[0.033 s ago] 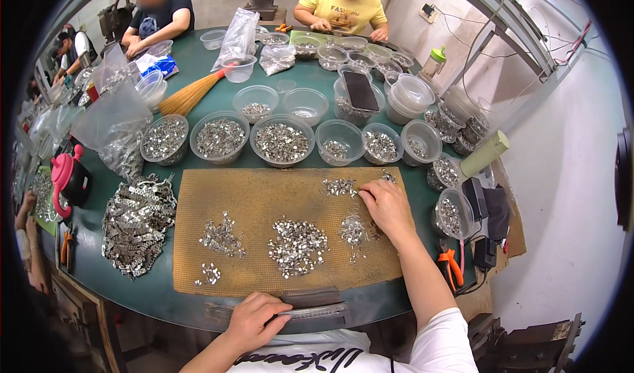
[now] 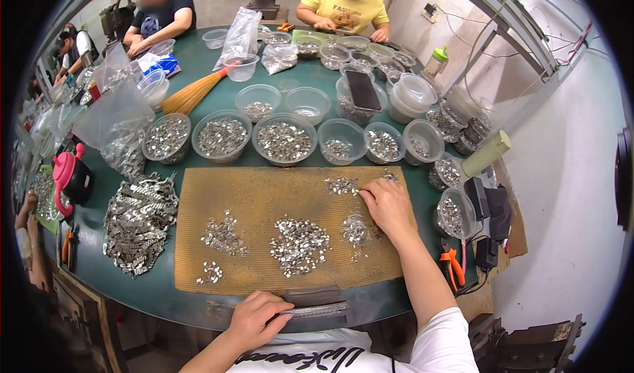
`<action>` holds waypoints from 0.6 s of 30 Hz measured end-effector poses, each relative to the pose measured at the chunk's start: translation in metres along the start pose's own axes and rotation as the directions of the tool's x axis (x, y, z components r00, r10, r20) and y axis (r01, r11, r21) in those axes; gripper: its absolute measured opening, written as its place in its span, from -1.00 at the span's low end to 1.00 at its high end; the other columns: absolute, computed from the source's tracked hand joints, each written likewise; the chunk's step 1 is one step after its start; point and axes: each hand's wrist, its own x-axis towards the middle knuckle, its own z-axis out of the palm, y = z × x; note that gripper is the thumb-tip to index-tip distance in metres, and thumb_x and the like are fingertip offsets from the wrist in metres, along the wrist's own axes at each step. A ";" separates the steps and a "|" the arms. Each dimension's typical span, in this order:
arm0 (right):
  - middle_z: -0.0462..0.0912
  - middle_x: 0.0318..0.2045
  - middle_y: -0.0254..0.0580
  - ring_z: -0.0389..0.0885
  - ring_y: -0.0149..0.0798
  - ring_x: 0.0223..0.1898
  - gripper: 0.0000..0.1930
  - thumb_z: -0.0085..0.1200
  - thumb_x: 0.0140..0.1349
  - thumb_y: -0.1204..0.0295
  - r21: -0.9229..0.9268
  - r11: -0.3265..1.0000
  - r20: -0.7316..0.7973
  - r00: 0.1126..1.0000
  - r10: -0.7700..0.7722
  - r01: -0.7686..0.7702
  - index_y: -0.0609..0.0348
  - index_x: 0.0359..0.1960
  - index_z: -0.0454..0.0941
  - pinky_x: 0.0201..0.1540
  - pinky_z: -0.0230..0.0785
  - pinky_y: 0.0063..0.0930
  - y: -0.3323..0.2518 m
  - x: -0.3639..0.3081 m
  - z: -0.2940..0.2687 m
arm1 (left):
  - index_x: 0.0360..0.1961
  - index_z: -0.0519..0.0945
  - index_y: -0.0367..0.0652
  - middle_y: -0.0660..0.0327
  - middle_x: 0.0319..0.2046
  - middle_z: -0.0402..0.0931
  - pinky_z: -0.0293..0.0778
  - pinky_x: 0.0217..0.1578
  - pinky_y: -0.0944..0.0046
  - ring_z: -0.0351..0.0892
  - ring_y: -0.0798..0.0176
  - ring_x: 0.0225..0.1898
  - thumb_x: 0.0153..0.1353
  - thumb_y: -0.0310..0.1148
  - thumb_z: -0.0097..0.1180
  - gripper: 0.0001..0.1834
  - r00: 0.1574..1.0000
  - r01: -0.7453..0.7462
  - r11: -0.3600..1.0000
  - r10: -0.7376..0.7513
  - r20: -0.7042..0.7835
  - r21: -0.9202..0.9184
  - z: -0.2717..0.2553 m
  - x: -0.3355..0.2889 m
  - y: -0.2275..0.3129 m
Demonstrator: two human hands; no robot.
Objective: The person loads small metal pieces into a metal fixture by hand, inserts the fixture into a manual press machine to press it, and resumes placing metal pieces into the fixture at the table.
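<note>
My left hand (image 2: 259, 318) is closed at the table's front edge, thumb and fingers pinching the left end of a slim metal strip (image 2: 318, 311). That strip lies along a dark flat holder (image 2: 221, 308). My right hand (image 2: 388, 206) rests on the upper right of a tan textured mat (image 2: 218, 188), fingers curled down beside a small heap of silvery metal pieces (image 2: 341, 185); what its fingertips hold, if anything, is hidden. A bigger heap of shiny metal links (image 2: 299, 247) lies mid-mat, with scattered pieces (image 2: 224, 234) to its left and thin bits (image 2: 355, 229) to its right.
Plastic tubs of metal pieces (image 2: 284, 140) line the mat's far side. Left of it lies a pile of linked metal bands (image 2: 140, 224), near a pink-lidded pot (image 2: 71, 175). Orange-handled pliers (image 2: 453, 269) lie right. A phone (image 2: 362, 90) tops a tub. Two people sit across the table.
The whole view has shifted very slightly. Both hands and the metal pieces keep the same places on the mat and table edge.
</note>
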 end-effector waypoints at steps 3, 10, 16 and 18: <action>0.70 -0.26 -0.17 0.67 0.00 -0.07 -0.94 0.27 0.31 0.42 -0.263 0.963 0.035 0.998 -0.052 0.059 0.10 -0.28 0.73 0.18 0.38 -0.04 -0.006 0.003 0.008 | -0.11 0.78 -0.12 0.18 -0.23 0.70 0.61 -0.19 0.11 0.68 0.04 -0.18 0.22 -0.39 0.47 -0.78 1.000 -0.014 1.000 0.015 -0.005 0.017 -0.001 -0.001 0.001; 0.70 -0.22 -0.08 0.67 0.03 -0.01 -0.93 0.26 0.30 0.49 -0.070 0.998 0.023 1.000 -0.002 0.003 0.18 -0.24 0.65 0.36 0.30 0.06 -0.008 0.005 0.005 | -0.10 0.77 -0.15 0.18 -0.20 0.68 0.61 -0.19 0.12 0.67 0.04 -0.17 0.27 -0.41 0.43 -0.81 0.999 -0.022 1.000 0.021 -0.040 -0.016 -0.001 -0.002 0.005; 0.74 -0.20 -0.02 0.70 0.08 -0.05 -0.91 0.21 0.36 0.49 -0.056 0.998 0.030 0.999 0.019 -0.018 0.21 -0.18 0.61 0.36 0.32 0.08 -0.013 0.002 -0.001 | -0.10 0.76 -0.18 0.15 -0.19 0.67 0.61 -0.19 0.12 0.66 0.04 -0.15 0.27 -0.42 0.43 -0.80 0.993 -0.029 0.990 0.044 -0.106 0.139 -0.032 0.009 0.000; 0.75 -0.21 0.01 0.71 0.09 -0.06 -0.91 0.21 0.37 0.51 -0.002 1.000 0.012 0.999 0.031 -0.031 0.22 -0.16 0.61 0.32 0.37 0.05 -0.018 -0.001 -0.008 | -0.11 0.76 -0.17 0.16 -0.20 0.67 0.60 -0.17 0.09 0.65 0.03 -0.16 0.26 -0.42 0.42 -0.81 0.987 -0.009 0.959 0.054 -0.151 0.282 -0.047 0.017 -0.008</action>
